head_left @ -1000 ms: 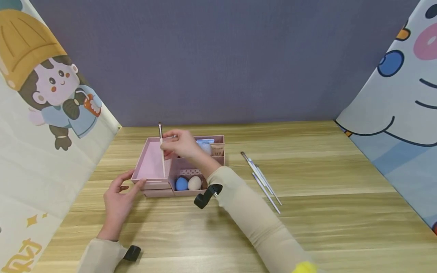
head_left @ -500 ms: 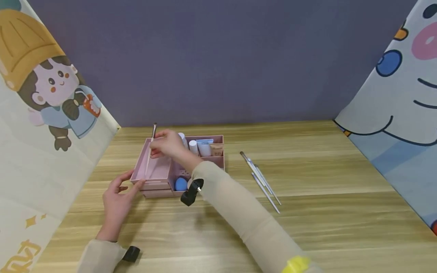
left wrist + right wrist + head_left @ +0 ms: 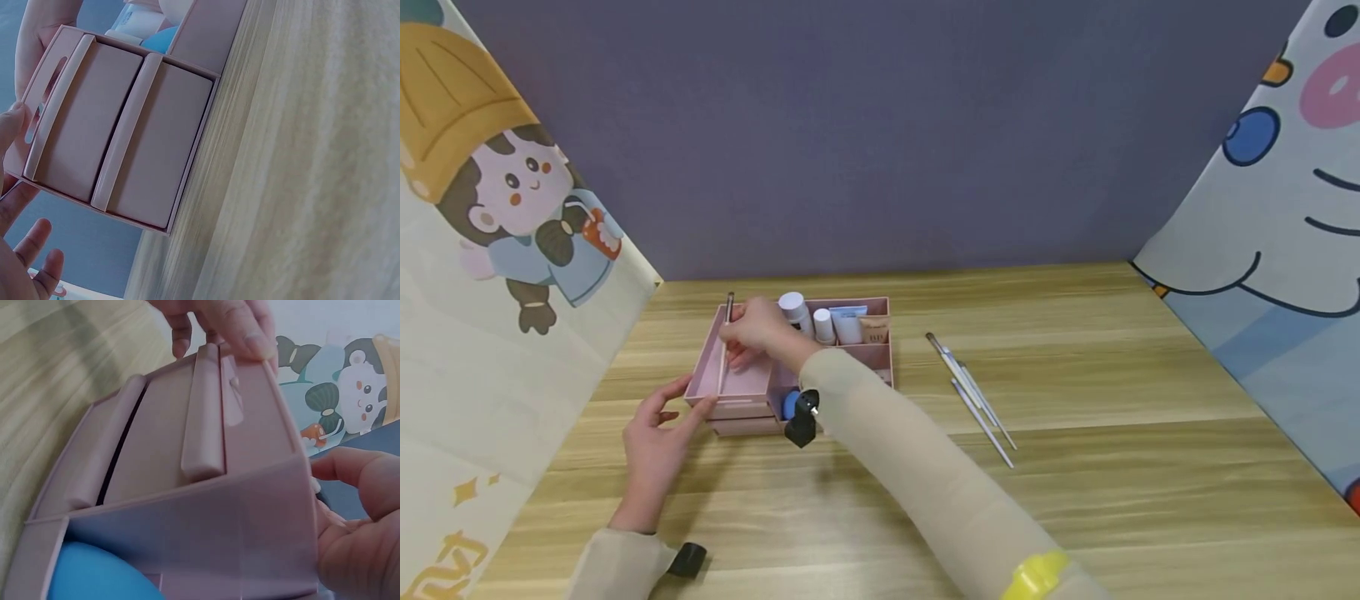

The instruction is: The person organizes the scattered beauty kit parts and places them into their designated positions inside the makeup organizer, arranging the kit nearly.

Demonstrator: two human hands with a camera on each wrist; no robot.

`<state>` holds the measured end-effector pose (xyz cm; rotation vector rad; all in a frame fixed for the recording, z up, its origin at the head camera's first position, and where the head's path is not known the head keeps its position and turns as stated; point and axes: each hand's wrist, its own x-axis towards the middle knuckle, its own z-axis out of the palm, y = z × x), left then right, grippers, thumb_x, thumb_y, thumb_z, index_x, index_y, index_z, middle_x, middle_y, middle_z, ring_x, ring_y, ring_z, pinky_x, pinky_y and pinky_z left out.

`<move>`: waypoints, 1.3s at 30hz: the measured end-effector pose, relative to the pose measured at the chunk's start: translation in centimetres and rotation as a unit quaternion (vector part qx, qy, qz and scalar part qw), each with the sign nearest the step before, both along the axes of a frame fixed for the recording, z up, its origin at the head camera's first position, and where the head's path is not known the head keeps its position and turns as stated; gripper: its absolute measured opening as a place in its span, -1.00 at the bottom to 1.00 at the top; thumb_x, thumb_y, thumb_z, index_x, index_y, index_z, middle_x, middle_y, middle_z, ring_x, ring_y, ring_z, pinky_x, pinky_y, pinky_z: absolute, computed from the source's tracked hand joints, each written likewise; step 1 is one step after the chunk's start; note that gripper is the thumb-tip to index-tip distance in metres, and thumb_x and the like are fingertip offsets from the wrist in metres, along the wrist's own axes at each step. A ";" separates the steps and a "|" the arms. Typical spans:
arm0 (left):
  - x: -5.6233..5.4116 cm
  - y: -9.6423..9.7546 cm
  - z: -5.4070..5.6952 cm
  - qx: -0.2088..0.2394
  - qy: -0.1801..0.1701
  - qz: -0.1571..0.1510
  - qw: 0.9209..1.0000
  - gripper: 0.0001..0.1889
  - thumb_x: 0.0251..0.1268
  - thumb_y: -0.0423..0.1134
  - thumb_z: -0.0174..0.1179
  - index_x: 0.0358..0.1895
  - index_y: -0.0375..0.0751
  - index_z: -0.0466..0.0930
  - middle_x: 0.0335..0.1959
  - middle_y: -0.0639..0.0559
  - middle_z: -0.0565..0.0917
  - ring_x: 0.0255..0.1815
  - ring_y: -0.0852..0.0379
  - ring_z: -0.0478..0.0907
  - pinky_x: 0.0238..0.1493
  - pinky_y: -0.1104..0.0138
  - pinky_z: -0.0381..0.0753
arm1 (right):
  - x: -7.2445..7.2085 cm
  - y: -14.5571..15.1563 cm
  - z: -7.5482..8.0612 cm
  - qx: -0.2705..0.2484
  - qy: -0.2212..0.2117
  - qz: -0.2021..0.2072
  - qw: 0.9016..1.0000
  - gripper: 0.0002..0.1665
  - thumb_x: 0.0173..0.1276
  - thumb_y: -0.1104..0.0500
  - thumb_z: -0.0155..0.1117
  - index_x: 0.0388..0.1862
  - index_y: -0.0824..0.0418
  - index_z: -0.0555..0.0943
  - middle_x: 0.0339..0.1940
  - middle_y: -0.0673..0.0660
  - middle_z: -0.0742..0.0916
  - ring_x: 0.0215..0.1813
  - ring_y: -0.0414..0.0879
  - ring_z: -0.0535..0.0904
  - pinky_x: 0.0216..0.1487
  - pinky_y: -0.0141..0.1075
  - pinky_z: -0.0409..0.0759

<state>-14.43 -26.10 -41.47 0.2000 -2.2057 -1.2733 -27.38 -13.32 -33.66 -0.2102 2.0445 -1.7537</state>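
In the head view a pink makeup organizer [image 3: 741, 412], with an open top tray at left and compartments at right, stands on the table. My left hand [image 3: 655, 446] holds its front left corner, the thumb on the front rim and fingers along the side. A makeup brush [image 3: 723, 360] with a pale handle is pinched in my right hand [image 3: 763, 329], bristles up, its lower end down in the top tray. Two drawer fronts [image 3: 150, 144] of the organizer show closed in the left wrist view. The brush is hidden behind the organizer wall [image 3: 206, 531] in the right wrist view.
White-capped bottles [image 3: 793, 308], a blue-white tube [image 3: 848, 323] and a brown tube [image 3: 875, 328] stand in the rear compartments. A blue makeup sponge [image 3: 100, 575] sits in front. Several brushes [image 3: 964, 379] lie on the table to the right. Printed panels flank the table.
My right hand has moved left and lower over the top tray, bringing the brush toward the tray's left side. The left hand stays at the corner.
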 end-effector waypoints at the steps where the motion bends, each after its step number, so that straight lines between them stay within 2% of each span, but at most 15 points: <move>1: 0.0 0.0 0.0 0.000 0.001 0.000 1.000 -0.62 0.15 -0.38 0.44 0.07 -0.26 0.69 0.02 -0.08 0.72 -0.03 0.50 0.45 -0.12 0.44 0.40 | 0.0 0.0 0.0 0.013 0.003 0.009 1.000 -0.78 0.33 0.47 0.20 -0.53 0.36 0.49 -0.79 0.18 0.57 -0.77 -0.08 0.50 -0.75 -0.37 0.52; 4: 0.0 0.0 0.0 0.001 -0.002 -0.001 1.000 -0.62 0.15 -0.36 0.45 0.07 -0.27 0.69 0.03 -0.08 0.72 -0.03 0.51 0.45 -0.12 0.44 0.39 | 0.0 0.1 0.2 0.056 0.013 0.022 0.998 -0.87 0.34 0.42 0.23 -0.43 0.38 0.53 -0.80 0.16 0.58 -0.80 -0.10 0.50 -0.74 -0.37 0.53; 8: 0.1 0.0 0.0 0.005 -0.006 -0.001 1.000 -0.61 0.16 -0.34 0.45 0.09 -0.28 0.68 0.03 -0.03 0.72 -0.03 0.50 0.45 -0.10 0.42 0.37 | 0.0 0.1 0.4 0.069 0.010 0.021 0.997 -0.94 0.32 0.41 0.26 -0.27 0.40 0.56 -0.77 0.16 0.60 -0.79 -0.10 0.50 -0.71 -0.36 0.56; 16: 0.0 0.0 0.0 0.008 -0.006 -0.001 1.000 -0.61 0.17 -0.32 0.44 0.09 -0.28 0.68 0.02 0.00 0.72 -0.02 0.49 0.45 -0.11 0.43 0.37 | -0.2 0.2 0.3 0.026 -0.001 0.012 1.000 -0.86 0.28 0.46 0.26 -0.18 0.41 0.56 -0.66 0.26 0.67 -0.68 -0.05 0.55 -0.62 -0.32 0.63; 22: 0.0 0.0 0.0 0.009 -0.007 0.001 1.000 -0.62 0.16 -0.32 0.45 0.08 -0.25 0.70 0.02 -0.03 0.72 -0.03 0.47 0.46 -0.11 0.43 0.37 | -0.2 0.8 0.4 -0.021 -0.016 0.030 0.999 -0.85 0.26 0.50 0.25 -0.19 0.45 0.55 -0.56 0.38 0.70 -0.58 0.04 0.61 -0.53 -0.24 0.68; 26: 0.0 -0.1 0.0 0.012 -0.011 0.003 1.000 -0.63 0.16 -0.31 0.45 0.06 -0.24 0.70 0.01 -0.04 0.72 -0.05 0.46 0.46 -0.12 0.43 0.37 | -0.1 1.6 0.7 -0.041 -0.004 0.050 0.998 -0.69 0.25 0.50 0.25 -0.01 0.53 0.56 -0.40 0.46 0.73 -0.44 0.17 0.70 -0.46 -0.22 0.70; 29: 0.0 -0.1 0.0 0.016 -0.011 0.004 1.000 -0.63 0.15 -0.31 0.46 0.06 -0.27 0.70 -0.03 0.10 0.72 -0.06 0.44 0.46 -0.12 0.43 0.37 | 0.1 2.3 1.1 -0.048 0.012 0.068 0.996 -0.60 0.26 0.49 0.25 0.10 0.56 0.55 -0.33 0.46 0.74 -0.39 0.17 0.71 -0.40 -0.22 0.71; 33: 0.0 0.0 0.1 0.016 -0.011 0.005 1.000 -0.62 0.14 -0.32 0.46 0.05 -0.30 0.69 -0.04 0.10 0.72 -0.07 0.46 0.46 -0.13 0.44 0.37 | 0.3 3.5 1.6 -0.053 0.022 0.092 0.994 -0.57 0.26 0.50 0.25 0.13 0.58 0.53 -0.35 0.40 0.75 -0.49 0.03 0.67 -0.36 -0.21 0.72; 36: -0.1 0.0 0.1 0.015 -0.012 0.006 1.000 -0.63 0.14 -0.33 0.46 0.05 -0.30 0.69 0.00 -0.02 0.72 -0.07 0.48 0.46 -0.13 0.45 0.38 | 0.4 4.4 1.8 -0.046 0.035 0.110 0.992 -0.54 0.25 0.50 0.25 0.16 0.57 0.52 -0.34 0.38 0.75 -0.50 -0.03 0.67 -0.34 -0.20 0.72; 39: -0.1 0.0 0.0 0.016 -0.008 0.006 1.000 -0.63 0.13 -0.34 0.46 0.04 -0.30 0.69 -0.02 0.04 0.73 -0.07 0.47 0.47 -0.13 0.45 0.38 | 0.6 5.6 2.1 -0.036 0.047 0.129 0.990 -0.51 0.26 0.49 0.25 0.19 0.56 0.50 -0.24 0.42 0.75 -0.46 -0.02 0.71 -0.30 -0.21 0.72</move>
